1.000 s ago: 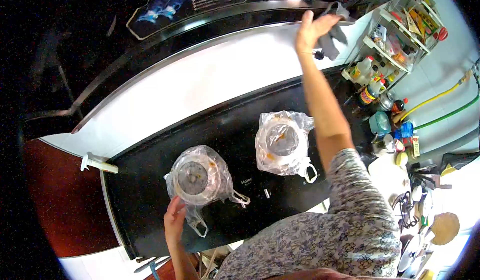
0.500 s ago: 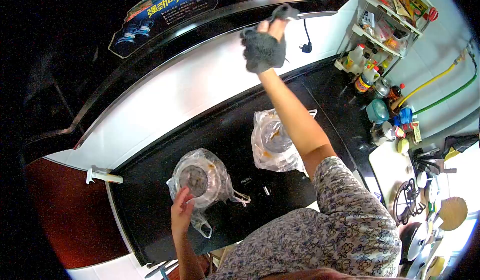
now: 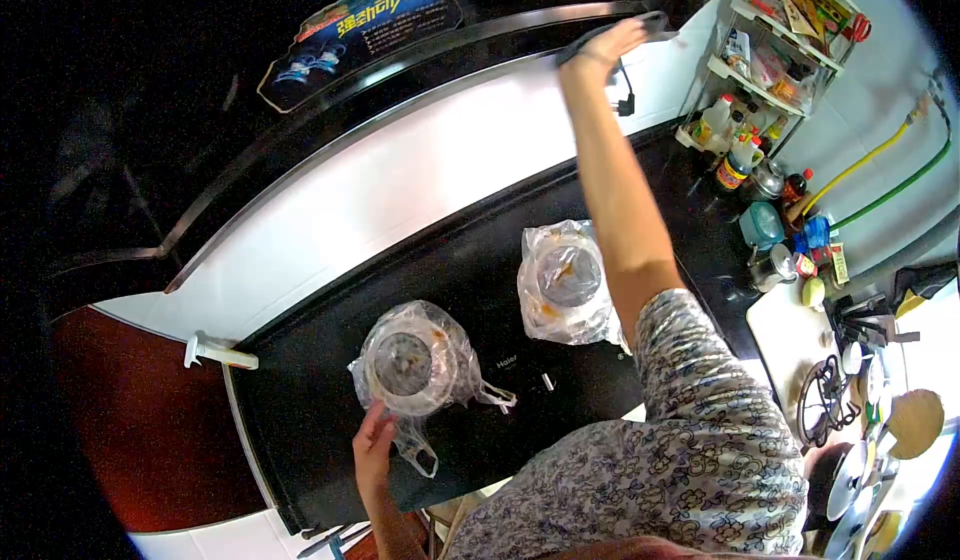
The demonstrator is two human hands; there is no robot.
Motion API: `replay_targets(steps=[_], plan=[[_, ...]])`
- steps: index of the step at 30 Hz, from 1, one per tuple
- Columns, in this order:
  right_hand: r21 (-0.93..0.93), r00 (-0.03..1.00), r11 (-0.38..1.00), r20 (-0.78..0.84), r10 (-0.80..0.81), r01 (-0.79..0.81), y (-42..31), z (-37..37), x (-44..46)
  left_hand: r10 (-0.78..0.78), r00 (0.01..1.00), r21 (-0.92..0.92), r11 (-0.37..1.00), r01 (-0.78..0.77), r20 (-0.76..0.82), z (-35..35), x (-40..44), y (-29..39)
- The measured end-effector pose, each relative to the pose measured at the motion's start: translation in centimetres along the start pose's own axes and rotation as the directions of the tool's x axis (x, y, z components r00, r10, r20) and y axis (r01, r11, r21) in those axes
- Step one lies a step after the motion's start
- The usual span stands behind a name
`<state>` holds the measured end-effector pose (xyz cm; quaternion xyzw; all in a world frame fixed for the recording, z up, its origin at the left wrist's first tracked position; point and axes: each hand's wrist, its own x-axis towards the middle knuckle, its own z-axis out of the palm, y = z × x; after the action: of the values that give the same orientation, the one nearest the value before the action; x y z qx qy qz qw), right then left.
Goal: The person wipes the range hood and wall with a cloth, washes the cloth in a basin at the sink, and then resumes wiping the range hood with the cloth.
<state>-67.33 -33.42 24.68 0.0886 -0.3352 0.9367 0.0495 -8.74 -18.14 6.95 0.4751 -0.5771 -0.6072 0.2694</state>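
My right hand [image 3: 606,52] reaches up to the lower metal edge of the range hood [image 3: 500,22] with a dark grey cloth [image 3: 654,26] under its fingers. Blur and the hand itself hide most of the cloth. Low on the left, my left hand [image 3: 374,445] hovers with bent, slightly parted fingers and nothing visible in it. Its fingertips are at the near edge of the left burner [image 3: 403,364], which a clear plastic bag [image 3: 462,345] covers. Another bagged burner [image 3: 568,272] sits beyond it to the right, partly behind my right forearm.
A white spray bottle [image 3: 222,354] lies at the cooktop's left end. A black plug [image 3: 625,106] hangs on the white wall. Right of the black cooktop [image 3: 330,460] stand bottles [image 3: 735,165], a shelf rack [image 3: 772,95], a cutting board [image 3: 783,332] and pans.
My right hand has moved right along the hood edge with the cloth, its bare back now showing. My left hand stays near the left burner. The whole view has shifted slightly.
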Motion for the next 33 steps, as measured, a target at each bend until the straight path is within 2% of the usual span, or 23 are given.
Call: replay_targets(steps=[1,2,3,4,6,8,9,10,11,12,13,14,15,17,19,21,22,24,27,28,31,32,33], plan=[[-0.030,0.998,0.999,0.050,0.032,-0.031,0.4,0.3,-2.6,-0.044,0.999,0.028,0.999,0.044,0.004,0.3,0.1,0.4],[-0.169,0.990,0.983,0.106,0.090,-0.072,0.7,0.0,-4.9,-0.090,0.996,0.057,0.994,0.089,0.008,0.6,0.3,0.8],[-0.136,0.981,0.983,0.133,0.144,-0.126,-0.4,0.0,-7.4,-0.039,0.999,0.069,0.997,0.036,0.032,1.1,0.6,1.2],[0.013,0.945,0.967,0.213,0.247,-0.255,-2.0,-0.7,-8.7,0.014,0.998,0.080,0.997,-0.019,0.058,1.7,1.0,1.7],[0.031,0.953,0.989,0.275,0.131,-0.144,-0.9,-1.8,-7.2,0.072,0.993,0.089,0.993,-0.080,0.093,2.3,1.6,2.3],[0.071,0.956,0.988,0.272,0.114,-0.138,2.7,-3.0,-2.4,0.085,0.991,0.086,0.992,-0.094,0.105,2.6,2.0,2.5],[0.091,0.956,0.986,0.272,0.112,-0.141,4.3,-3.4,0.5,0.061,0.994,0.104,0.992,-0.070,0.092,2.6,1.7,2.4],[0.100,0.949,0.964,0.228,0.219,-0.246,4.8,-3.8,3.5,0.039,0.996,0.124,0.991,-0.048,0.076,2.6,1.3,2.2],[0.240,0.928,0.904,0.208,0.309,-0.355,-3.9,-2.1,-0.1,0.023,0.998,0.140,0.990,-0.031,0.058,2.4,1.1,2.0],[0.078,0.972,0.973,0.108,0.211,-0.219,2.0,-3.5,7.1,0.021,0.998,0.147,0.989,-0.029,0.056,2.0,0.7,1.6],[0.079,0.988,0.986,0.068,0.139,-0.144,-1.7,-2.8,5.1,0.017,0.998,0.153,0.988,-0.026,0.056,1.4,0.0,1.0],[-0.009,0.999,0.999,0.020,0.036,-0.035,0.0,-3.1,6.9,0.010,0.998,0.157,0.987,-0.019,0.054,1.0,-0.7,0.5],[0.106,0.994,0.989,0.051,0.097,-0.102,0.3,-3.1,6.9,-0.051,0.999,0.097,0.994,0.050,0.006,1.0,-1.4,0.5],[0.174,0.985,0.973,0.110,0.134,-0.152,1.5,-3.0,5.9,-0.132,0.991,0.059,0.989,0.133,-0.007,0.8,-2.3,0.2],[0.094,0.985,0.990,0.149,0.091,-0.106,3.8,-1.9,0.5,-0.167,0.986,0.026,0.986,0.167,0.004,0.9,-2.5,-0.1],[0.048,0.971,0.985,0.182,0.156,-0.167,1.5,-0.8,-5.9,-0.151,0.988,0.000,0.988,0.151,0.031,1.1,-2.2,-0.5],[0.042,0.949,0.966,0.200,0.242,-0.255,-1.4,0.0,-8.3,-0.123,0.992,0.033,0.992,0.122,0.034,1.6,-1.8,0.0],[0.018,0.958,0.970,0.165,0.236,-0.242,-1.5,0.0,-6.9,-0.075,0.996,0.101,0.992,0.071,0.041,2.8,-1.2,1.7],[-0.069,0.965,0.967,0.079,0.251,-0.246,0.4,-1.5,0.6,-0.098,0.995,0.049,0.994,0.097,0.007,3.3,-1.7,2.8],[-0.065,0.978,0.977,0.025,0.206,-0.204,0.2,-2.0,3.6,-0.095,0.995,0.023,0.995,0.095,0.006,2.8,-2.1,2.2],[0.231,0.899,0.958,0.434,0.054,-0.169,-1.1,-4.1,10.0,-0.109,0.994,-0.035,0.994,0.107,-0.032,1.3,-3.5,-0.7],[0.135,0.976,0.986,0.208,0.070,-0.100,-0.5,-3.3,10.1,-0.131,0.990,-0.029,0.991,0.130,-0.048,0.8,-3.8,-1.3],[0.016,0.996,0.997,-0.029,0.082,-0.081,0.0,-2.6,10.2,-0.158,0.985,-0.020,0.987,0.157,-0.065,0.4,-4.5,-1.8]])
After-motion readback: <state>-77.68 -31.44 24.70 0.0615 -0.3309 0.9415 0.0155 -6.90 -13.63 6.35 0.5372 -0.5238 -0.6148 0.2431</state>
